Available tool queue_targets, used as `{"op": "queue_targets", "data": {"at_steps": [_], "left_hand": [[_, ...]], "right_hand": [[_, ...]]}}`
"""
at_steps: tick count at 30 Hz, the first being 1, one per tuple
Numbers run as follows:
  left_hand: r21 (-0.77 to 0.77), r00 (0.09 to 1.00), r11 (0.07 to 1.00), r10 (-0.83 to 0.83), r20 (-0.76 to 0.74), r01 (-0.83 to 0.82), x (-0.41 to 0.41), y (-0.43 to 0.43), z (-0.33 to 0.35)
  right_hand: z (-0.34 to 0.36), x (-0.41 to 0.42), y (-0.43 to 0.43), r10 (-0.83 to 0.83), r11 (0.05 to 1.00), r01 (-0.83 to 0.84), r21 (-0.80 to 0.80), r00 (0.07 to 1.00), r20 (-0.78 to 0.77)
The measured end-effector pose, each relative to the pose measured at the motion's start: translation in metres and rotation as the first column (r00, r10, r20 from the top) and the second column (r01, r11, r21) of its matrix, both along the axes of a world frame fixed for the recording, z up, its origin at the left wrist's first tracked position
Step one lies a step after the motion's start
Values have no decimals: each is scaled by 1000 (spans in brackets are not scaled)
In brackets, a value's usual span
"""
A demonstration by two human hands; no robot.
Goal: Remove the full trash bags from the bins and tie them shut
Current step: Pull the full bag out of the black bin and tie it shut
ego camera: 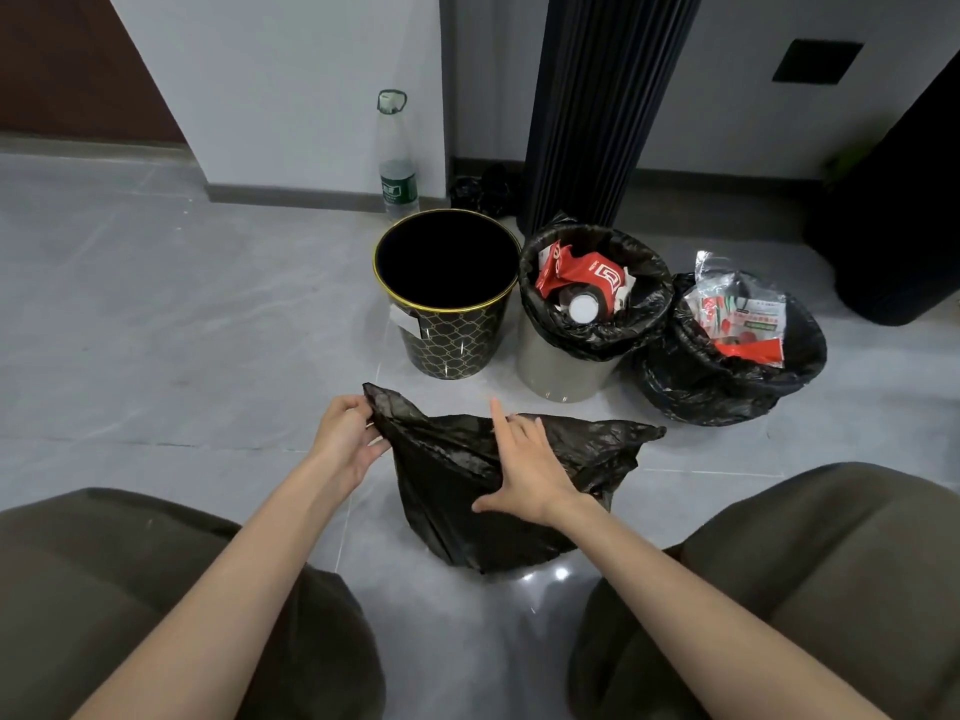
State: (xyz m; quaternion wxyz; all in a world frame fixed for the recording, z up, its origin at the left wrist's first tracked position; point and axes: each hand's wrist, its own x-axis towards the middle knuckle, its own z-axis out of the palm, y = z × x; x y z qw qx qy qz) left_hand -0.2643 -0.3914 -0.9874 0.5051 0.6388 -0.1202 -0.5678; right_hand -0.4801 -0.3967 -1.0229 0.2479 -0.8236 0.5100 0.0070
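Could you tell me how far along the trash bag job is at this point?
Done: the patterned bin stands empty, no liner. In hand: a black bag on the floor, untied; the left hand pinches its corner, the right hand rests on it. Left: the grey bin's bag and the rightmost bag are open, trash showing.

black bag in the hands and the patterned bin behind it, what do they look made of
Bag: thin plastic film, glossy, crinkled, slightly see-through at its raised corner. Patterned bin: hard glossy shell with a gold rim and printed gold lattice; metal or stiff plastic, cannot tell which.
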Motion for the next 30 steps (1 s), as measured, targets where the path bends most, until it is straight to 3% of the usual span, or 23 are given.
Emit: {"op": "queue_targets", "data": {"at_steps": [2, 5, 10, 14, 23, 26, 28, 30], "left_hand": [[7, 999, 1000, 8, -42, -7, 2, -1, 1], [16, 994, 1000, 8, -113, -7, -1, -3, 6], [58, 975, 998, -7, -223, 21, -13, -5, 13], [90, 961, 996, -1, -276, 27, -18, -6, 16], [124, 931, 987, 137, -338, -100, -9, -9, 16], [80, 971, 992, 114, -210, -99, -5, -8, 11], [30, 999, 999, 37, 21, -38, -4, -6, 9], [-17, 926, 996, -78, 370, 91, -3, -2, 14]], "right_hand": [[-5, 3, -7, -29, 996, 29, -79, 1000, -1], [-9, 15, -13, 34, 996, -35, -78, 999, -21], [-26, 33, -10, 48, 982, -24, -186, 991, 126], [-39, 47, -8, -6, 997, 20, -80, 986, 169], [-44, 54, -12, -13, 995, 29, -93, 985, 172], [-44, 49, -10, 90, 986, -78, -148, 993, 78], [-43, 48, -7, 141, 976, -135, -170, 990, 21], [-40, 47, -5, 151, 975, -148, -165, 989, 2]]}}
